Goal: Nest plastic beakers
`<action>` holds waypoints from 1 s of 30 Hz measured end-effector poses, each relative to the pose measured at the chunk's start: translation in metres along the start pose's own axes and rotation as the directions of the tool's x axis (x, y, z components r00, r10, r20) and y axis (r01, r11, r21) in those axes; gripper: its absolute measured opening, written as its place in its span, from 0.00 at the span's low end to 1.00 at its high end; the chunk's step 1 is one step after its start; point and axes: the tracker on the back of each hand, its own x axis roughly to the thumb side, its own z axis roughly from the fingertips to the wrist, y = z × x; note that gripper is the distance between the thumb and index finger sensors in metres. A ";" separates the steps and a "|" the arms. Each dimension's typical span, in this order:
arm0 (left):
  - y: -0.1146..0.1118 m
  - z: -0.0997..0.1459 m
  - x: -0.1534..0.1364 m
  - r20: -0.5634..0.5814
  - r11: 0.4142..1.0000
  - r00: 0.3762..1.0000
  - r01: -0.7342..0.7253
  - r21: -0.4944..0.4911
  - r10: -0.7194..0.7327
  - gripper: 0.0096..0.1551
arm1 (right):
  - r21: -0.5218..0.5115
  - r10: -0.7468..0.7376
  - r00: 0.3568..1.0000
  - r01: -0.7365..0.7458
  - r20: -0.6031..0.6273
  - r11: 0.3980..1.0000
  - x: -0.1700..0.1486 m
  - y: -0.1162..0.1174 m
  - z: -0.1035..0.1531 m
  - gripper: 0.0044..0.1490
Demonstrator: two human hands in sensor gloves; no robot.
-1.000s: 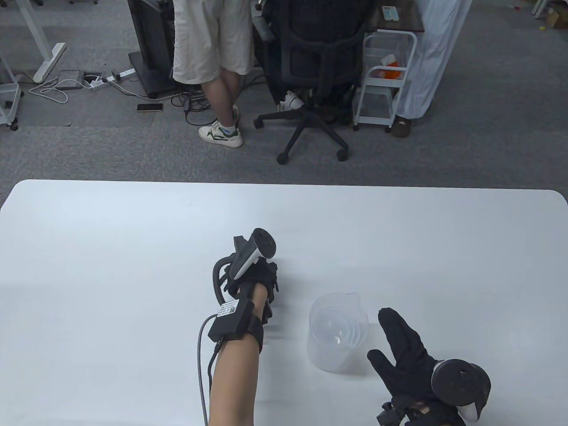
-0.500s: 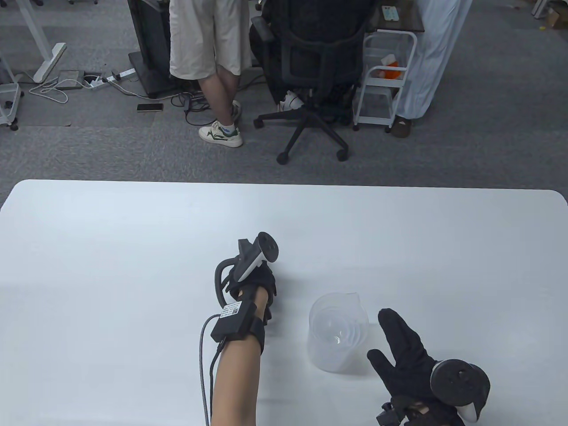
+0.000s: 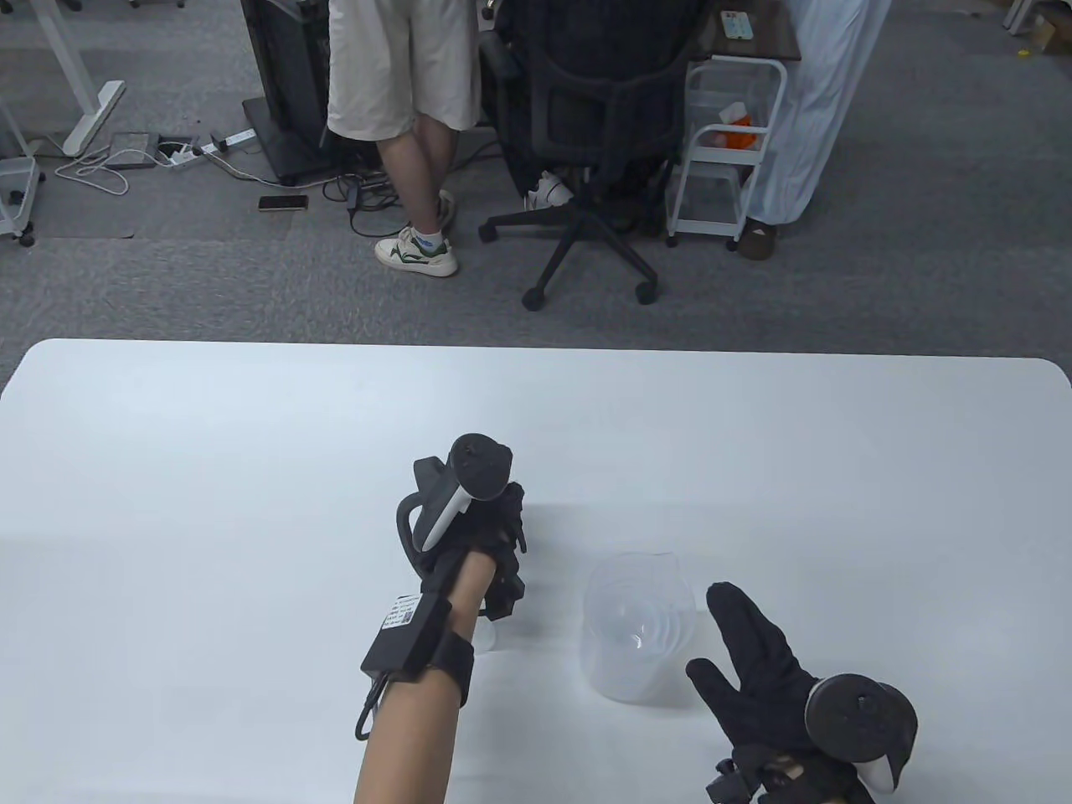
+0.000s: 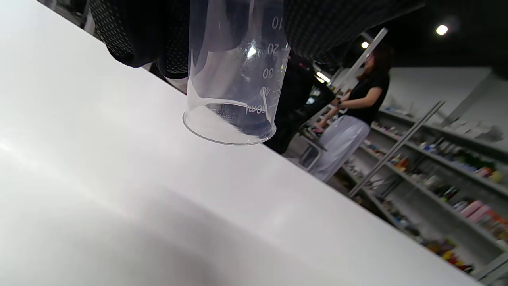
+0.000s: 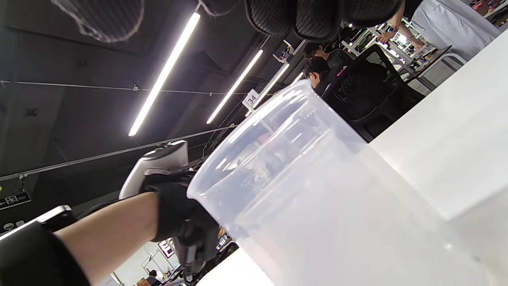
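Note:
A large translucent beaker (image 3: 638, 624) stands on the white table (image 3: 209, 469) with smaller beakers nested inside it; it fills the right wrist view (image 5: 337, 198). My left hand (image 3: 502, 578) is to its left and grips a small clear graduated beaker (image 4: 234, 79), held just above the table with its flared rim lowest. A bit of that beaker shows under the hand in the table view (image 3: 486, 641). My right hand (image 3: 745, 649) lies open with fingers spread, close to the right of the large beaker. I cannot tell if it touches it.
The table's far edge (image 3: 536, 347) runs across the middle of the view. Beyond it on the floor are an office chair (image 3: 599, 167), a white trolley (image 3: 724, 151) and a standing person (image 3: 410, 126).
My left hand has drawn back toward me and a little left, tilting over, with the small beaker in its grip. My right hand and the large beaker have hardly moved.

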 end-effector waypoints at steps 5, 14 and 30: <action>0.013 0.031 0.012 0.093 0.988 0.984 -0.154 0.013 0.152 0.35 | -0.017 0.014 1.000 -0.014 0.017 1.000 0.007 -0.002 -0.004 0.49; 0.010 0.084 0.024 0.209 0.887 0.862 -0.448 -0.109 0.461 0.35 | 0.010 0.050 0.997 -0.050 0.061 0.999 0.023 0.004 -0.011 0.49; -0.024 0.139 0.045 0.219 0.632 0.602 -0.655 -0.413 0.768 0.35 | 0.052 0.007 0.991 -0.014 0.131 0.999 0.050 0.024 -0.018 0.53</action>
